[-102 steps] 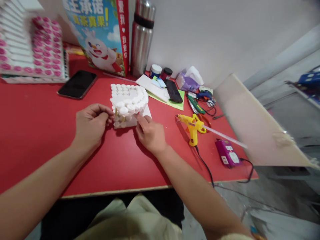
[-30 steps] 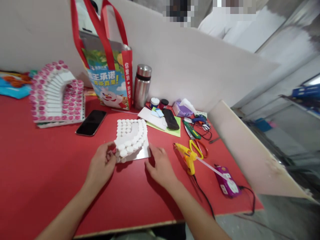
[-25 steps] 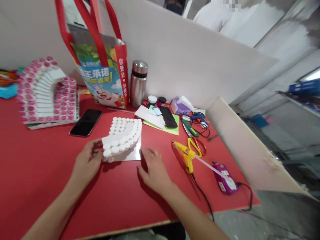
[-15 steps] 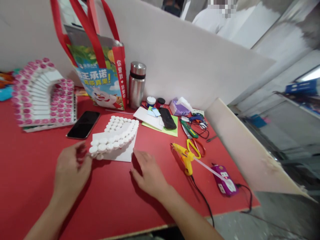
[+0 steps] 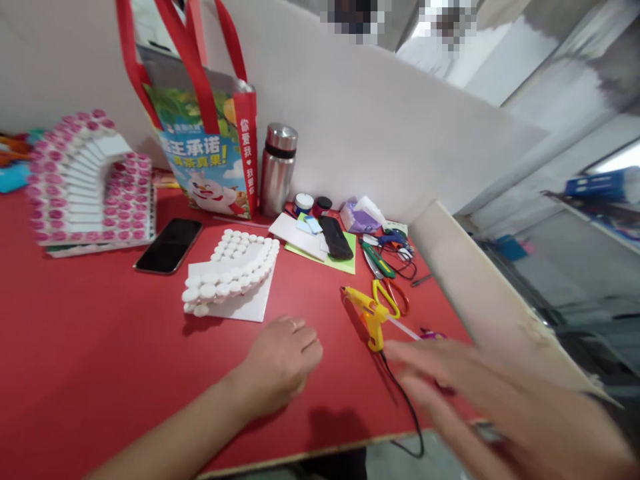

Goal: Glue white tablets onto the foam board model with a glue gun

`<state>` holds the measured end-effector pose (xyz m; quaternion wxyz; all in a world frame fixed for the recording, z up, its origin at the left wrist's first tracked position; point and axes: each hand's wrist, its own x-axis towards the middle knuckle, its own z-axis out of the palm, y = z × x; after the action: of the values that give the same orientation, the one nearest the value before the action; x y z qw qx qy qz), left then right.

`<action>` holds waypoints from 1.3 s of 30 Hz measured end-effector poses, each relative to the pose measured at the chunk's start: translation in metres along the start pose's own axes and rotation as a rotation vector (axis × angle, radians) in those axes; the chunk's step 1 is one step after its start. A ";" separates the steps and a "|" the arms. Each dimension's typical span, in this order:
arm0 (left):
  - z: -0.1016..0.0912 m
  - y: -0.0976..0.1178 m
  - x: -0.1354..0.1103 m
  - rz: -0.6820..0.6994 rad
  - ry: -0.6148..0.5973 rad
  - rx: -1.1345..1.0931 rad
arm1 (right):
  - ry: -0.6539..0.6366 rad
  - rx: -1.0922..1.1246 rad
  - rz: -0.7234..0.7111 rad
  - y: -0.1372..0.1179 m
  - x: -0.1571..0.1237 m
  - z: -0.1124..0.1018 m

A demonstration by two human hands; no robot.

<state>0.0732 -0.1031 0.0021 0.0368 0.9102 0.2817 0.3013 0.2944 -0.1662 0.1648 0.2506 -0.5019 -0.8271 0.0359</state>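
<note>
My left hand [image 5: 283, 360] is curled closed above the red tabletop, palm down. Its fingers bend under, so whatever they hold, if anything, is hidden. My right hand [image 5: 495, 393] is blurred by motion at the lower right, fingers stretched out and apart, with nothing visible in them. Close to its fingertips lies a yellow glue gun [image 5: 371, 317] with a clear glue stick in its back and a black cord. A curved piece made of white round caps [image 5: 233, 277] rests on a white board [image 5: 250, 305], touched by neither hand. A purple device [image 5: 433, 335] is mostly covered by my right hand.
Scissors [image 5: 383, 298], a green-handled cutter [image 5: 379, 259], a tissue pack [image 5: 361, 213] and a black case [image 5: 335, 237] lie behind the glue gun. A phone [image 5: 169, 245], a pink-and-white capped model [image 5: 93, 180], a bag [image 5: 210, 153] and a steel flask [image 5: 278, 170] stand farther left.
My left hand has left the white capped piece, moved right and curled closed. My right hand has swung right, away from the white board, past the glue gun and over the purple device.
</note>
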 end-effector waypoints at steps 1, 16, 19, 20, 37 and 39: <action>0.007 -0.003 0.002 0.001 -0.076 0.020 | 0.025 -0.091 -0.007 0.007 0.006 -0.012; 0.034 -0.043 -0.013 -0.218 -0.200 -0.283 | -0.367 -0.627 0.388 0.213 0.227 0.038; 0.034 -0.044 -0.013 -0.190 -0.174 -0.316 | -0.411 -0.637 0.443 0.234 0.240 0.064; 0.035 -0.045 -0.013 -0.190 -0.167 -0.319 | -0.419 -0.633 0.461 0.239 0.241 0.072; 0.040 -0.049 -0.013 -0.238 -0.193 -0.338 | -0.350 -0.106 0.475 0.245 0.246 0.014; 0.041 -0.049 -0.013 -0.235 -0.189 -0.335 | -0.538 -0.184 0.441 0.242 0.240 0.019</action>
<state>0.0636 -0.0649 -0.0495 0.2483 0.8766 0.3271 0.2508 0.3936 0.1608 0.1636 -0.0361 -0.6613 -0.7349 0.1456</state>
